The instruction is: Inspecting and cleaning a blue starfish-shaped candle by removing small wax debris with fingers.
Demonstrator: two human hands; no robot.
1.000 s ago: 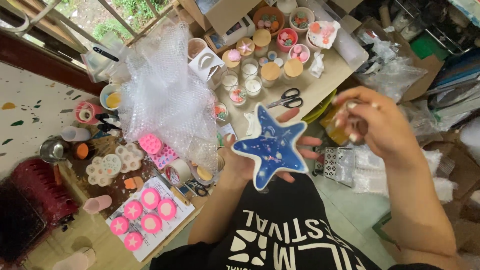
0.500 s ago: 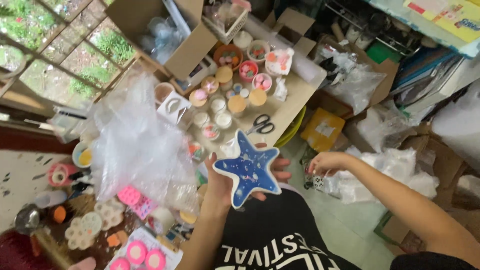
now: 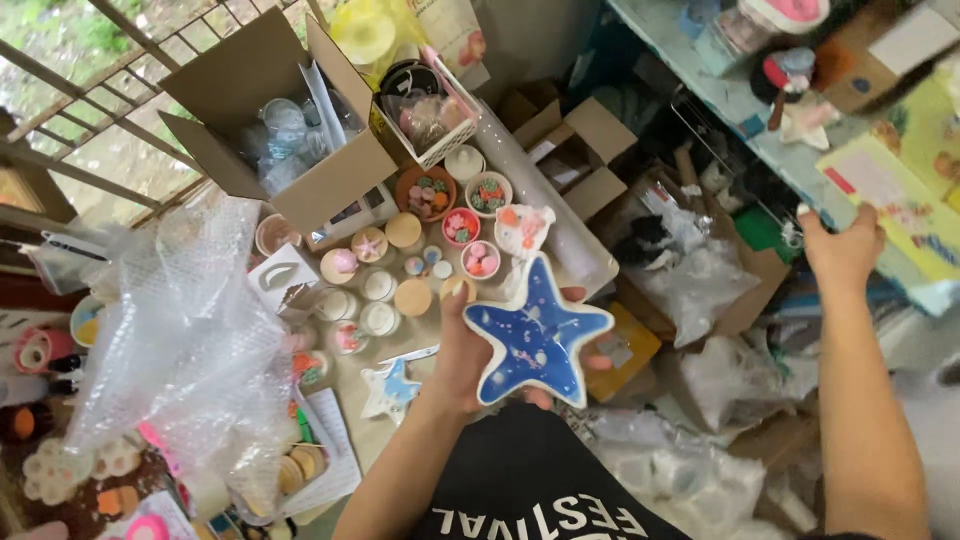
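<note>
Left hand [image 3: 462,352] grips the blue star-shaped dish [image 3: 536,336] level; right hand [image 3: 843,250], at two o'clock, reaches the shelf [image 3: 735,125], grip unclear.

A blue, white-rimmed star-shaped dish [image 3: 538,338] with pale speckles, face up, held above the cluttered table.

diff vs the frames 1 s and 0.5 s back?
The right hand let go of the small item it held beside the star dish a second ago, and has swung out and up to the shelf at right. The left hand still holds the star dish in front of the body; it stays blue side up.
</note>
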